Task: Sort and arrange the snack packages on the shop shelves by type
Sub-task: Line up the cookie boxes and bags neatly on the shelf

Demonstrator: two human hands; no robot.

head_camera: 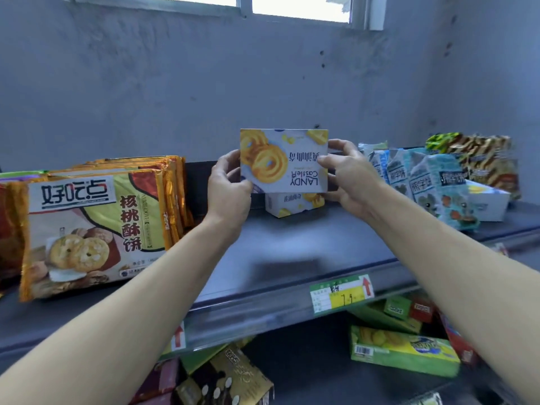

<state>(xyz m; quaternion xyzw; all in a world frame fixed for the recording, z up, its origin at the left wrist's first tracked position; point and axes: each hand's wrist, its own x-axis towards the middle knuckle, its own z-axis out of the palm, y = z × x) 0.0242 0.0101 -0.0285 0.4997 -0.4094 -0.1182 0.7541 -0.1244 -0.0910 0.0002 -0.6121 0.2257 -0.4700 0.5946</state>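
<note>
I hold a white cookie box (283, 160) printed with yellow butter cookies, upside down, above the top shelf (292, 252). My left hand (229, 185) grips its left edge and my right hand (347, 176) grips its right edge. Directly below it a second, matching cookie box (292, 204) lies on the shelf near the back. A stack of gold walnut cookie bags (96, 223) leans at the left. Blue bear biscuit bags (432, 185) stand in a row at the right.
Behind the blue bags sit striped brown-and-green bags (482, 159) and a white open box (488, 203). A green-yellow price tag (342, 293) hangs on the shelf rail. The lower shelf holds a green box (403, 350), a gold-black box (228, 378) and red packs (420, 309).
</note>
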